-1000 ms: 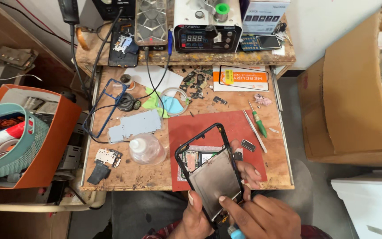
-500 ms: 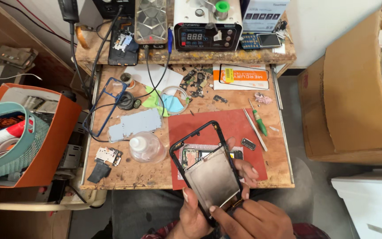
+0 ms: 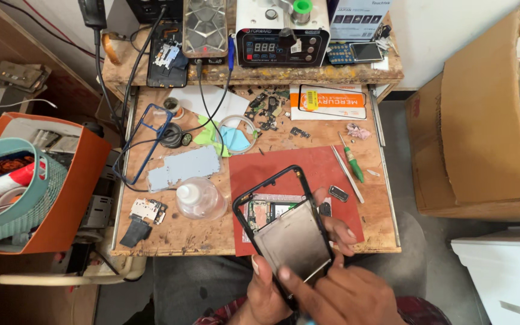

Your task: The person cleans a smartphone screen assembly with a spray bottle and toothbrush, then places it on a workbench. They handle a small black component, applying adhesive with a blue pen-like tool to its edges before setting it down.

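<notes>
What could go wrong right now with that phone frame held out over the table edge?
1. The phone frame and loose grey panel hang partly past the table edge; a slip from the left hand or right hand could drop them to the floor.
2. The clear bottle stands close by; a bump might tip it.
3. Small parts on the red mat could be swept off.

Phone frame (image 3: 272, 198) held up over the mat (image 3: 326, 174) at the near edge of the tabletop (image 3: 176, 235), metal plate (image 3: 293, 244) lying in it. Bottle (image 3: 198, 198) just left of the mat, screwdriver (image 3: 352, 162) on its right side, cardboard box (image 3: 482, 120) off right, basket (image 3: 19, 192) off left.
</notes>
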